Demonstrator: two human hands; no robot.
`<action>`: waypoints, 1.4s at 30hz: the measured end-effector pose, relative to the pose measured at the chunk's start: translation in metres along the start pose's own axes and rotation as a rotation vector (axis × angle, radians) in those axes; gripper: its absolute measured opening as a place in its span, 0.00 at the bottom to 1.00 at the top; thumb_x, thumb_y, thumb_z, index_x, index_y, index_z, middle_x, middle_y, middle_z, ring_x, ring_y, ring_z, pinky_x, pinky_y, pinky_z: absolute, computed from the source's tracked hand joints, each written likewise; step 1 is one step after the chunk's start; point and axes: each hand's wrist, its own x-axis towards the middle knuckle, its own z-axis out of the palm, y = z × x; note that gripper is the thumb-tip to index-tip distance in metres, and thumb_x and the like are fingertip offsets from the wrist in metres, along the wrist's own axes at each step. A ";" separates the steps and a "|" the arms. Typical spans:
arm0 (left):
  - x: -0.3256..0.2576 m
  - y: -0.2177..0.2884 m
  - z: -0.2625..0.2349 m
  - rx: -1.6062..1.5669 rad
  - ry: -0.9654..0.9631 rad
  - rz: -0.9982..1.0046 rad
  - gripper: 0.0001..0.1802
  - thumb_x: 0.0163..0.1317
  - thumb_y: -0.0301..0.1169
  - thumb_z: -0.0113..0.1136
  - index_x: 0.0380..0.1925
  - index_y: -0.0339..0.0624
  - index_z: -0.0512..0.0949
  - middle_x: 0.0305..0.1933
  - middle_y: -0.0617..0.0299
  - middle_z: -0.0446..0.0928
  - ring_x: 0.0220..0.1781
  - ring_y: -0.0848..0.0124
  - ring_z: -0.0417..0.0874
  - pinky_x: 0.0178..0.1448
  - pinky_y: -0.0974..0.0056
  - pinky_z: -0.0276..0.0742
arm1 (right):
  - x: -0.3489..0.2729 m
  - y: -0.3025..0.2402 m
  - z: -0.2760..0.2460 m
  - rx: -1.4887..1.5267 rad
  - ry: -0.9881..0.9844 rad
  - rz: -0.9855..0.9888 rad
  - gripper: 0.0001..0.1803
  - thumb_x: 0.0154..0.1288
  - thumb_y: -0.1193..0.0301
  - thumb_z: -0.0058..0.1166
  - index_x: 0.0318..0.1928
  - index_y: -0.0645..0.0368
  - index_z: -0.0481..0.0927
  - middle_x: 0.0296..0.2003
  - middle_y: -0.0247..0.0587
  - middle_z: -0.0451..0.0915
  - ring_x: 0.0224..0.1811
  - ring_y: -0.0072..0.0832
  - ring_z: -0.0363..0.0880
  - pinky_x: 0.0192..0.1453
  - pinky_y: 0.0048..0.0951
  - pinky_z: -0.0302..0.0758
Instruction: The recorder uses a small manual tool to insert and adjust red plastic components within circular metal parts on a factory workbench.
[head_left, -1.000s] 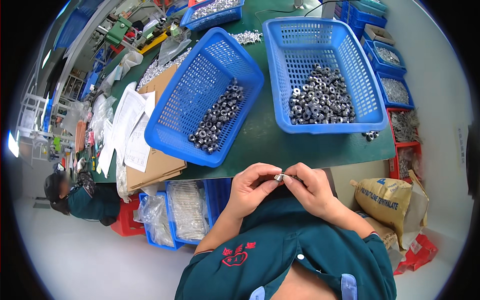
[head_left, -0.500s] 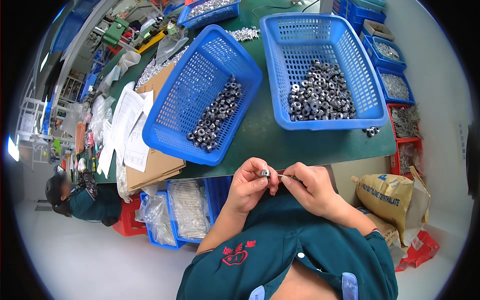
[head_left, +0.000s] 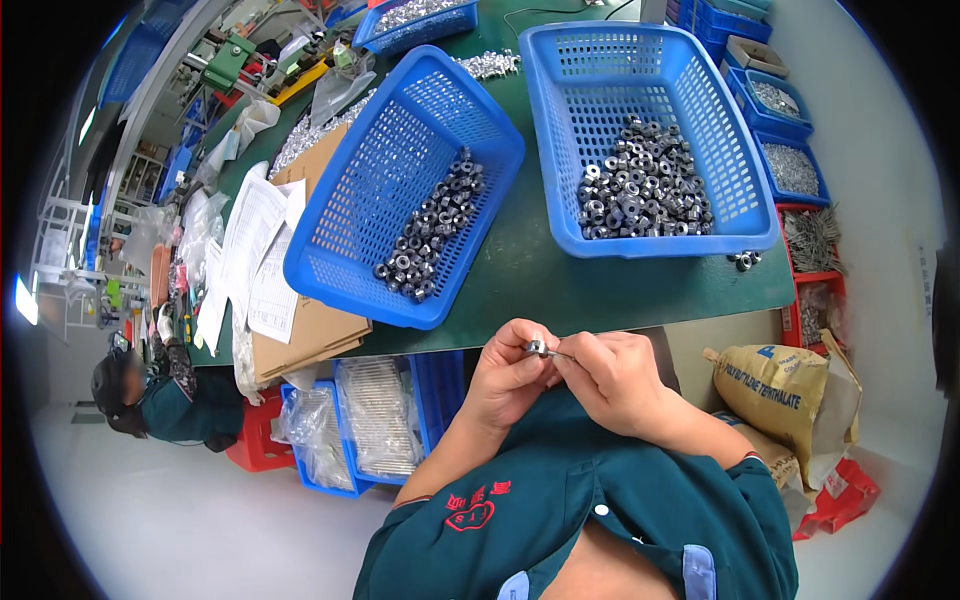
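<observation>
Between the thumb and fingers of my left hand (head_left: 508,378) is a small shiny metal nut-like part (head_left: 538,347). My right hand (head_left: 622,378) pinches a thin metal pin-like tool (head_left: 562,355), whose tip is at the part. Most of the tool is hidden in the right fingers. Both hands are close together in front of my body, just off the table's near edge. Beyond them stand two blue perforated baskets: the left basket (head_left: 345,210) is tilted in its placing and the right basket (head_left: 660,247) sits squarer. Each holds many dark metal nut-like parts (head_left: 640,185).
Papers (head_left: 250,240) and flat cardboard (head_left: 300,345) lie left on the green table (head_left: 560,290). Blue bins (head_left: 350,480) of bagged rods stand below. Stacked bins (head_left: 795,170) and a yellow sack (head_left: 765,390) are at right. Another person (head_left: 170,400) works at far left.
My right hand has moved slightly left, bringing the tool's tip up to the metal part. The left hand has shifted a little right with the part.
</observation>
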 end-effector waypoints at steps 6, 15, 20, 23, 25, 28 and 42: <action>0.006 0.008 -0.006 0.192 -0.156 0.122 0.09 0.60 0.22 0.66 0.39 0.41 0.77 0.41 0.61 0.78 0.39 0.72 0.77 0.45 0.67 0.74 | 0.000 -0.005 -0.008 0.846 -0.266 0.699 0.09 0.72 0.70 0.52 0.36 0.63 0.76 0.20 0.30 0.73 0.19 0.20 0.69 0.23 0.24 0.64; 0.006 0.017 -0.010 0.425 -0.094 0.144 0.09 0.61 0.20 0.66 0.40 0.39 0.77 0.40 0.65 0.77 0.43 0.78 0.77 0.49 0.72 0.74 | -0.001 0.002 -0.013 1.280 -0.276 0.873 0.12 0.74 0.66 0.50 0.37 0.61 0.76 0.22 0.25 0.68 0.20 0.13 0.59 0.24 0.19 0.55; 0.006 0.023 0.008 0.637 -0.060 0.153 0.08 0.62 0.22 0.66 0.38 0.39 0.77 0.38 0.67 0.75 0.40 0.79 0.76 0.45 0.72 0.73 | 0.001 -0.004 -0.021 0.576 -0.185 0.570 0.08 0.71 0.70 0.55 0.36 0.62 0.78 0.17 0.29 0.70 0.18 0.18 0.67 0.23 0.23 0.64; 0.006 0.026 0.013 0.845 -0.040 0.170 0.07 0.60 0.21 0.67 0.35 0.39 0.78 0.36 0.67 0.75 0.37 0.79 0.75 0.40 0.71 0.72 | 0.002 -0.003 -0.020 0.316 -0.121 0.367 0.05 0.67 0.73 0.56 0.35 0.61 0.78 0.16 0.36 0.73 0.16 0.26 0.71 0.22 0.28 0.67; 0.007 0.031 0.018 0.995 -0.017 0.187 0.07 0.58 0.20 0.67 0.34 0.38 0.78 0.35 0.66 0.76 0.36 0.77 0.75 0.38 0.70 0.72 | 0.001 0.005 -0.018 0.110 -0.048 0.142 0.03 0.63 0.75 0.57 0.35 0.61 0.78 0.16 0.38 0.72 0.16 0.29 0.72 0.21 0.31 0.68; 0.013 0.040 0.032 1.341 -0.100 0.340 0.09 0.53 0.16 0.66 0.33 0.36 0.78 0.32 0.62 0.76 0.34 0.71 0.75 0.39 0.68 0.72 | 0.004 0.003 -0.026 -0.248 -0.034 -0.140 0.07 0.53 0.78 0.58 0.34 0.59 0.78 0.15 0.35 0.70 0.17 0.32 0.73 0.22 0.34 0.69; 0.139 0.066 0.080 2.160 -0.307 0.705 0.03 0.49 0.25 0.60 0.26 0.44 0.80 0.31 0.59 0.80 0.37 0.56 0.81 0.42 0.54 0.74 | -0.011 0.017 -0.044 -0.108 0.228 0.050 0.04 0.60 0.83 0.58 0.37 0.64 0.79 0.22 0.45 0.76 0.21 0.39 0.75 0.26 0.34 0.70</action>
